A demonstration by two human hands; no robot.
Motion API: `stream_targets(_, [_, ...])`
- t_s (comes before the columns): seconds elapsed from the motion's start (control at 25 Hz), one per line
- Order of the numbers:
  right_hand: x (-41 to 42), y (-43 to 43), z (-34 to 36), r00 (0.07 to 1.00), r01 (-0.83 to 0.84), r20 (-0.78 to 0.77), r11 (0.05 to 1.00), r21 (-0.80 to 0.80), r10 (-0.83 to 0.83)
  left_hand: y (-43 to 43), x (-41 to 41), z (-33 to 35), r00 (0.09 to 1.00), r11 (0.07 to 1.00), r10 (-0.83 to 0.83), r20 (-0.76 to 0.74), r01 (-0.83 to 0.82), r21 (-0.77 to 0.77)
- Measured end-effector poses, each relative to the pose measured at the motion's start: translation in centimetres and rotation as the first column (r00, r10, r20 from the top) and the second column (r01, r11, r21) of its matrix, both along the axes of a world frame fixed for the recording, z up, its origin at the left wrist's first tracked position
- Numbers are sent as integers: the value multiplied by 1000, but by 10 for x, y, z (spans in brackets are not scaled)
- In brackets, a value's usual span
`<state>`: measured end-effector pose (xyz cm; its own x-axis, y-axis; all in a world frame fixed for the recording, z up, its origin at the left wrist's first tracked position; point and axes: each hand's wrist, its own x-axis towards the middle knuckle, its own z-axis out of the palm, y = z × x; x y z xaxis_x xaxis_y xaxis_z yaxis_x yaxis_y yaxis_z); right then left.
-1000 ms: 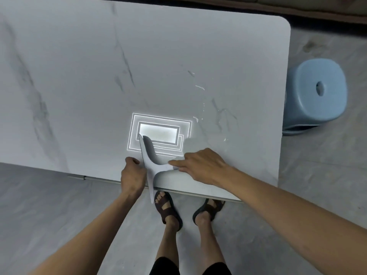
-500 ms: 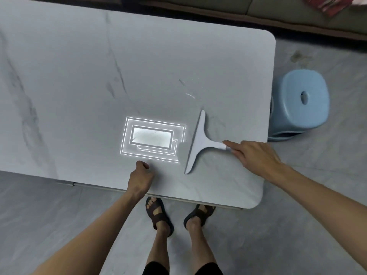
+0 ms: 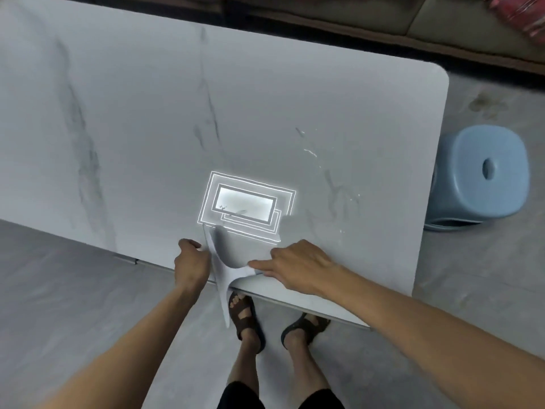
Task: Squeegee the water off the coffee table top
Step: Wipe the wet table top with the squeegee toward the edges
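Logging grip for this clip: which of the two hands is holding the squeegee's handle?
The right hand: its fingers lie on the squeegee handle. The left hand sits beside the blade, at the table edge.

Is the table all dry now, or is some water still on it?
Still wet: shiny streaks and droplets remain on the coffee table top, beyond the squeegee that the right hand holds.

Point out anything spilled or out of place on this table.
Water streaks and droplets lie on the coffee table top toward its right end. The squeegee overhangs the near edge, with the right hand on its handle.
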<state>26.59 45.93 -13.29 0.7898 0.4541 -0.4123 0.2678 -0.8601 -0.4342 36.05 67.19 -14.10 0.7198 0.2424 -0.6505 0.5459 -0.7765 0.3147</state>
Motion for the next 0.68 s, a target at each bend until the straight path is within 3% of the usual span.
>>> stream_targets(0.12, [41,41,-20,998,-52,32,998,-46,54,34,-1,-5,999,1000,5,-33,-5,0])
stream_targets(0.24, [54,28,-30,993,43,113,993,-112,-30,37,0,-9,996,998,-66,-53,66,-15])
stream_targets(0.4, [24,-49,-24,961,266,133,948,-177,-244,5,-3,-5,976,977,-206,-67,202,-68])
stream_targets(0.68, [-69,-182,26,839,544,170,776,-318,-518,-76,5,8,933,923,-353,-61,338,-182])
